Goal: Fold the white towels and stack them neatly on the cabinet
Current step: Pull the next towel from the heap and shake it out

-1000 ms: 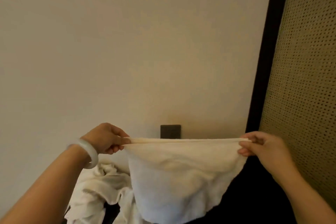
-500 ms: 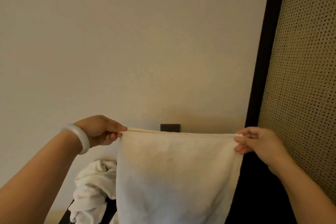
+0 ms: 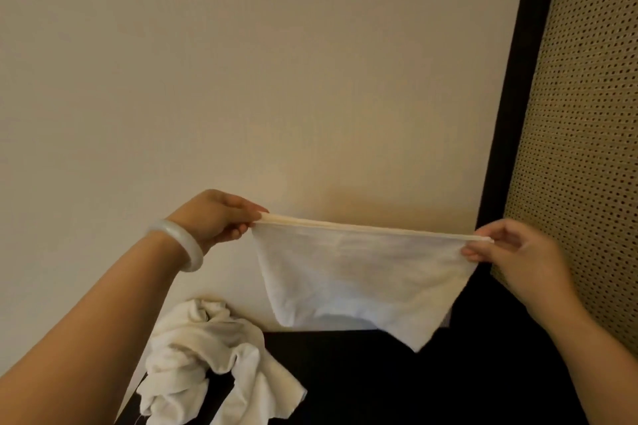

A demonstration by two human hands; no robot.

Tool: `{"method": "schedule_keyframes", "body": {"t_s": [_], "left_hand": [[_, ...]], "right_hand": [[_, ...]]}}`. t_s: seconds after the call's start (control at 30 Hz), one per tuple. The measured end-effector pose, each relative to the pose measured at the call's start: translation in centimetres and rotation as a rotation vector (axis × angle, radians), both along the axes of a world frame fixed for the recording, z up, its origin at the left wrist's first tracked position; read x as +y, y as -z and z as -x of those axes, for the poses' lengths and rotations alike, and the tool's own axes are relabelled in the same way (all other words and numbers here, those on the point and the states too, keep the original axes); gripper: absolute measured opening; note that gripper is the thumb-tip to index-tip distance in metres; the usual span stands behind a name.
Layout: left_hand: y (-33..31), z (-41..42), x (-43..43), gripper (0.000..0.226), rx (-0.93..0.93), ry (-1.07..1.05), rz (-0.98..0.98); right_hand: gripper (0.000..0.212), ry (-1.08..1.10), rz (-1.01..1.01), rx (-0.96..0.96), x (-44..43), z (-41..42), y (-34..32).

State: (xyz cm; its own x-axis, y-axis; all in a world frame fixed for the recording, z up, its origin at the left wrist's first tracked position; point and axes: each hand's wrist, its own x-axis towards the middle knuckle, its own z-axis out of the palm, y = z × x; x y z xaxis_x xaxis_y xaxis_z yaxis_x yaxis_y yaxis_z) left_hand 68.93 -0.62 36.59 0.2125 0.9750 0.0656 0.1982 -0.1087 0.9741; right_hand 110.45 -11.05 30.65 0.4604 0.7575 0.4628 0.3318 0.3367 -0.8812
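Ahead of you stands a plain beige wall (image 3: 241, 79), smooth and warmly lit, with a yellower glow low down towards the right. On your right a near-black vertical frame (image 3: 518, 79) runs from top to bottom. Just beyond it is a tan woven panel (image 3: 593, 114) dotted with small holes. Below, the dark cabinet top (image 3: 379, 383) meets the wall.

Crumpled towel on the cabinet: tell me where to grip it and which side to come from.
Probably pinch the loose flap trailing from the near right of the crumpled towel, coming in from the right over the bare dark cabinet top. That flap spreads out flat and free, while the rest is a twisted bunch by the wall.
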Motion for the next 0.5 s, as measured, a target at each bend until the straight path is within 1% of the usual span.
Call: {"method": "schedule_keyframes", "body": {"t_s": [0.07,0.17,0.2,0.3,0.4,0.5], "left_hand": [[3.9,0.3,-1.1,0.011,0.049,0.007,0.041],[12.0,-0.3,-3.0,0.01,0.105,-0.023,0.163],[14.8,-0.6,-3.7,0.01,0.112,-0.04,0.21],[22.0,-1.2,-6.3,0.011,0.184,-0.082,0.312],[25.8,-0.9,-8.9,0.011,0.219,-0.077,0.391],[27.8,0.4,-11.7,0.012,0.257,-0.031,0.422]], "right_hand": [[0.016,-0.015,0.146,0.009,-0.8,0.1,3.4],[0.007,-0.01,0.379,0.084,-1.7,1.1,10.7],[0.006,0.012,0.434,0.116,-2.0,1.5,13.1],[0.01,0.086,0.577,0.197,-3.6,2.2,19.6],[0.004,0.112,0.696,0.235,-6.0,2.0,23.3],[0.011,0.104,0.79,0.256,-9.0,2.1,25.2]]}}
